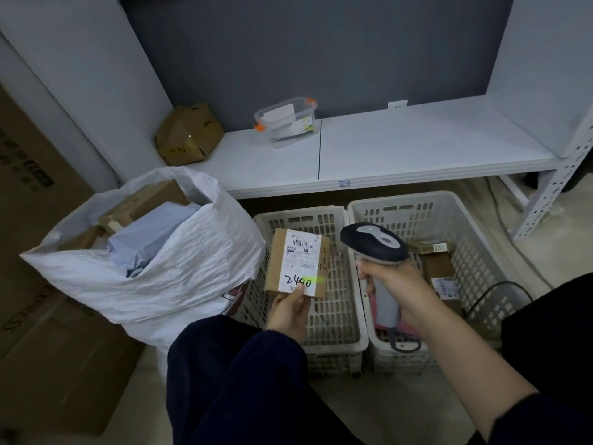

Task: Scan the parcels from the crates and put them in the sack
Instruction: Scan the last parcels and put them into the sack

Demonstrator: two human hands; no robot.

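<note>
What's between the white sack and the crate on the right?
In the head view, the other white crate stands there, and the left hand holds a labelled parcel over it.

Dark navy trousers (237, 380); right sleeve (552, 422) dark, perhaps navy too; left hand (288, 316) and right hand (401, 284) bare.

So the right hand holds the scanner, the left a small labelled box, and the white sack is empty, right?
Not empty: the head view shows the white sack already holding parcels. The right hand does hold the scanner, the left hand the small labelled box.
</note>
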